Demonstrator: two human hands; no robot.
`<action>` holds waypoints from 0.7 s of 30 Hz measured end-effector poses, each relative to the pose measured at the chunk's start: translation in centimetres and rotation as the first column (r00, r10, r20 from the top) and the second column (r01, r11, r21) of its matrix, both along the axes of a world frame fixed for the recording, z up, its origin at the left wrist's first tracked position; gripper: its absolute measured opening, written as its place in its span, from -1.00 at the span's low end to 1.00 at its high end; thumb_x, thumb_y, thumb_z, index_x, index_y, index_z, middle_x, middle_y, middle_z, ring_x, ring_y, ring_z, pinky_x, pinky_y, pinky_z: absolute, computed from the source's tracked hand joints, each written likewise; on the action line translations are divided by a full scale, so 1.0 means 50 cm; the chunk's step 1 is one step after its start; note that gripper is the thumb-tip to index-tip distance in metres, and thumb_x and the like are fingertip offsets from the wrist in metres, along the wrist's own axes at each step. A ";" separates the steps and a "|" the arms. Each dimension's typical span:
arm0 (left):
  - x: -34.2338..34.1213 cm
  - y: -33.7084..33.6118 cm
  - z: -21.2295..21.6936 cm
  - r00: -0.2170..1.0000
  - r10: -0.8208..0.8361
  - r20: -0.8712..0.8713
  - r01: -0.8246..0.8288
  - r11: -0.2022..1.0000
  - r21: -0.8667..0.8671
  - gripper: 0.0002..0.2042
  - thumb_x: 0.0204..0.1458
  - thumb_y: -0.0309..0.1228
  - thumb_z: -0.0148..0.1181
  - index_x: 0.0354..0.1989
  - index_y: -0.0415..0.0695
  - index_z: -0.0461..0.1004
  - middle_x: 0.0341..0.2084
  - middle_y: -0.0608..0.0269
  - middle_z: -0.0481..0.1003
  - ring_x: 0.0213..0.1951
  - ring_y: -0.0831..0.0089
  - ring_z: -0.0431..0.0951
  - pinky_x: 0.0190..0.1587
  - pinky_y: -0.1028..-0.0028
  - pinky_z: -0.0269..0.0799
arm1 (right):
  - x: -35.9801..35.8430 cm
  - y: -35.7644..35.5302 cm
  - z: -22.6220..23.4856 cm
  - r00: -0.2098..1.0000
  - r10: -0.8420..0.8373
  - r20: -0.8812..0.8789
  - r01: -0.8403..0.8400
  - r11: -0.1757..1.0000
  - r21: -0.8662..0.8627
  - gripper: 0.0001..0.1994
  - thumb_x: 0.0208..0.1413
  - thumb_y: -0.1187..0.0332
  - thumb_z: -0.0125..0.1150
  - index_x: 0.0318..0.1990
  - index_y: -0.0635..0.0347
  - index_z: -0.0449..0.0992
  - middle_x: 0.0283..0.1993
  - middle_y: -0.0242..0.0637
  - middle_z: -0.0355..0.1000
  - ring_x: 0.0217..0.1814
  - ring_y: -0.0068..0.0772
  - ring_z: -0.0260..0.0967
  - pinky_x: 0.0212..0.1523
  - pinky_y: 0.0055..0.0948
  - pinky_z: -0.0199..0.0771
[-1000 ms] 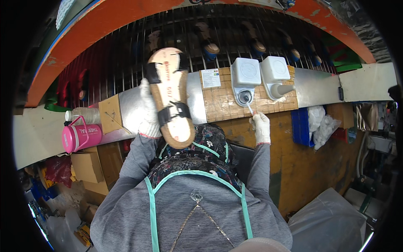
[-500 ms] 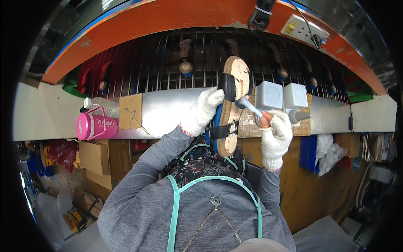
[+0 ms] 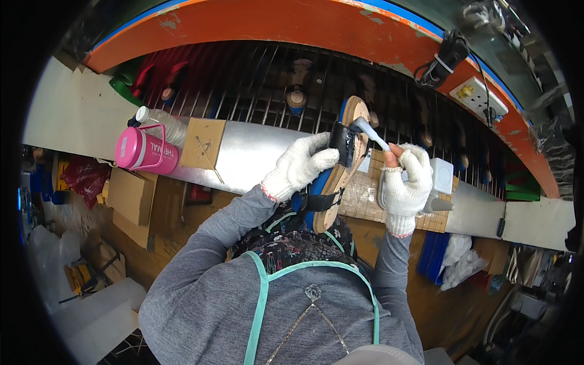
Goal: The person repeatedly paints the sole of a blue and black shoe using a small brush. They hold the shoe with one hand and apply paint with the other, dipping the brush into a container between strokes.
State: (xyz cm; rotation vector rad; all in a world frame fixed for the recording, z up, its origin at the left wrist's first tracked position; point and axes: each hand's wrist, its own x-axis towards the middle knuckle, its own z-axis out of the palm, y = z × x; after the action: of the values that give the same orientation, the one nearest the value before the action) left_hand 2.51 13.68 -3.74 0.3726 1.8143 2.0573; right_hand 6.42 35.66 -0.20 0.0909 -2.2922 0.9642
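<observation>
My left hand (image 3: 299, 169), in a white knit glove, grips a sandal (image 3: 339, 167) with a tan footbed, blue sole and black straps, held on edge above the bench. My right hand (image 3: 406, 185), also gloved, holds a small brush (image 3: 370, 132) with a pale handle, its head against the sandal's upper strap near the toe end. Both hands are close together over a wooden block (image 3: 365, 198) on the metal bench (image 3: 249, 158).
A pink flask (image 3: 145, 152) and a clear bottle (image 3: 163, 123) stand at the bench's left beside a cardboard square (image 3: 203, 143). White containers (image 3: 439, 182) sit right of my hands. A dark slatted rack (image 3: 255, 79) with shoes runs behind. Cardboard boxes (image 3: 131, 198) lie below left.
The view has shifted and the sandal has been turned from flat-facing to on edge. My right hand rose from the bench containers with the brush and now touches the sandal's strap.
</observation>
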 end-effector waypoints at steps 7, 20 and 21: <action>-0.021 -0.008 0.023 0.998 -0.045 0.051 0.042 0.998 0.044 -0.41 0.18 0.04 0.14 0.07 -0.33 0.44 -0.16 0.24 0.57 -0.12 0.52 0.57 -0.01 0.49 0.50 | -0.008 0.014 0.024 0.986 0.159 0.043 -0.159 0.987 0.006 -0.83 -0.07 0.42 0.49 -0.27 0.18 0.70 -0.28 -0.33 0.50 -0.32 -0.44 0.35 -0.29 -0.46 0.30; -0.050 0.039 0.025 0.934 -0.104 0.343 -0.040 0.921 0.388 -0.44 0.34 0.07 -0.12 0.19 -0.19 0.39 -0.12 0.19 0.56 -0.11 0.48 0.57 -0.02 0.44 0.55 | 0.012 0.021 0.006 0.991 0.121 0.054 -0.115 0.988 -0.104 -0.84 -0.03 0.37 0.47 -0.28 0.19 0.69 -0.29 -0.32 0.48 -0.23 -0.39 0.36 -0.25 -0.41 0.33; -0.049 0.032 0.031 0.936 -0.145 0.322 0.021 0.933 0.359 -0.46 0.35 0.05 -0.16 0.26 -0.13 0.32 -0.09 0.20 0.54 -0.08 0.48 0.58 0.03 0.43 0.55 | 0.014 0.014 -0.003 0.994 0.060 0.087 -0.041 0.979 -0.199 -0.84 0.00 0.38 0.45 -0.28 0.22 0.68 -0.30 -0.31 0.47 -0.25 -0.42 0.36 -0.27 -0.43 0.32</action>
State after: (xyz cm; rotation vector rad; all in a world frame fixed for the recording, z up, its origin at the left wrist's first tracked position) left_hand 0.08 15.28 -2.21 0.1632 1.2086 2.2207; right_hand 7.09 36.36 -0.35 0.0209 -2.2734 1.2402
